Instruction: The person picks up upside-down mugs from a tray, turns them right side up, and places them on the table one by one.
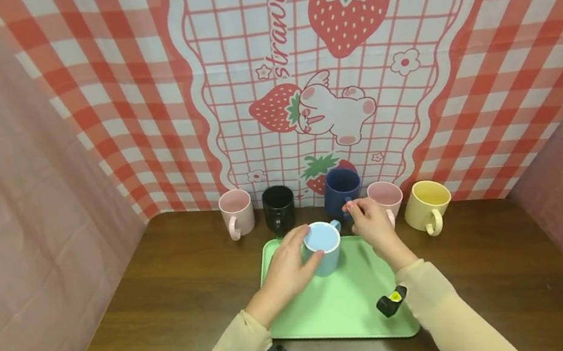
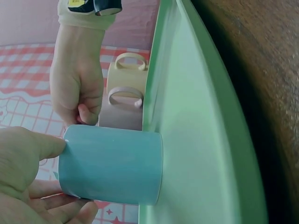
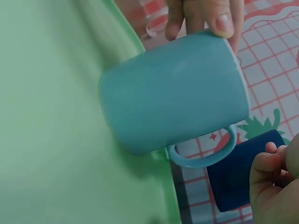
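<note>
A light blue mug (image 1: 325, 262) stands on the far part of a green tray (image 1: 336, 308). My left hand (image 1: 286, 268) holds it near the top, thumb on the near side and fingers on the other. Its handle (image 3: 205, 163) points away to the back right. With curled fingers my right hand (image 1: 376, 229) grips the handle side of a navy mug (image 1: 341, 190). In the right wrist view that navy mug (image 3: 233, 179) hangs raised off the table, cloth showing below its base. The handle is mostly hidden by the fingers.
Along the back edge stand a pink mug (image 1: 237, 213), a black mug (image 1: 279, 209), another pink mug (image 1: 385, 196), partly behind my right hand, and a yellow mug (image 1: 427, 206). Behind them hangs a strawberry-print cloth (image 1: 238, 41). Everything is on a brown wooden table (image 1: 160, 317).
</note>
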The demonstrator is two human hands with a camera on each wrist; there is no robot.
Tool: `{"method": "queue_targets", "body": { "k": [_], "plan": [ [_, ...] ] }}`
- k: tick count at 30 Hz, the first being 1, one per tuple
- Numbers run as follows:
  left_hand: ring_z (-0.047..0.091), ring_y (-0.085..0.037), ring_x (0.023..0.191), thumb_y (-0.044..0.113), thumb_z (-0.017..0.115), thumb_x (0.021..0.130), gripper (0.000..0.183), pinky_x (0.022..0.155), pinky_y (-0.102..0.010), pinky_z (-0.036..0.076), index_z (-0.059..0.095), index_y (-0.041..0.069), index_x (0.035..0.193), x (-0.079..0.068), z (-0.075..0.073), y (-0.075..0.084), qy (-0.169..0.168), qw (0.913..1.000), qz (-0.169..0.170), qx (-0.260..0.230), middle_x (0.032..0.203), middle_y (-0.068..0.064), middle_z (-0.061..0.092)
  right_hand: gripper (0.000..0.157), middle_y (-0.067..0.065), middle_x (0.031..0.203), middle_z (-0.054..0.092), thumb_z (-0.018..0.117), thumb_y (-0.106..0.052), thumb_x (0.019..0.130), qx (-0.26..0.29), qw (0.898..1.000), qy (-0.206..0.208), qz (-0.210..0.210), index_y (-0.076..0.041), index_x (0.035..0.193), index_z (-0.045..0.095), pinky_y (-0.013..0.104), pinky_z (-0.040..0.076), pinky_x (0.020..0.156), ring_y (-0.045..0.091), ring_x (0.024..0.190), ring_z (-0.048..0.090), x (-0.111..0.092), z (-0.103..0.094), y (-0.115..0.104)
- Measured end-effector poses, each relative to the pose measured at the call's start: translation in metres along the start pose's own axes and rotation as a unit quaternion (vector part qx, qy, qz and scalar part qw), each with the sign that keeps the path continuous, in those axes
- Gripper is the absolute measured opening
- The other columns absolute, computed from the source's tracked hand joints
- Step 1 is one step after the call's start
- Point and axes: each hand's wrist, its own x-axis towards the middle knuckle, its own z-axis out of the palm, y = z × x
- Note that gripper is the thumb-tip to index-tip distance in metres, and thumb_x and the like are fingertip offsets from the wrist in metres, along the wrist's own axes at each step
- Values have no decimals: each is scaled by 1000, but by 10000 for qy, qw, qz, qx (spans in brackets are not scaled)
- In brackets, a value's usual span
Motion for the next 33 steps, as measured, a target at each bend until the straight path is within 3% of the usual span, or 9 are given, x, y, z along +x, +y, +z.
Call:
{"method": "queue_targets", "body": {
  "k": [6,21,33],
  "plan": [
    [57,-26,128,33,74,92,59,107,-42,46,56,3,139,-1,0,2,88,9998,-157,21,142,-12,57,30,17,100,61,50,-23,107,-576,9980,257,22,0,104,69,22,46,55,11,58,56,-1,7,8],
    [60,-25,122,37,79,87,60,101,-42,50,60,2,133,-2,0,8,261,9991,-325,125,134,-12,61,29,13,105,58,52,-24,107,-470,9984,199,224,-2,102,70,21,47,56,10,58,57,-2,21,24],
    [62,-25,113,40,83,83,58,93,-41,53,64,3,124,-4,0,13,356,9982,-446,189,125,-9,64,29,13,99,59,52,-25,107,-711,9973,156,106,-3,100,71,24,47,57,13,58,59,-3,27,27]
  ]
}}
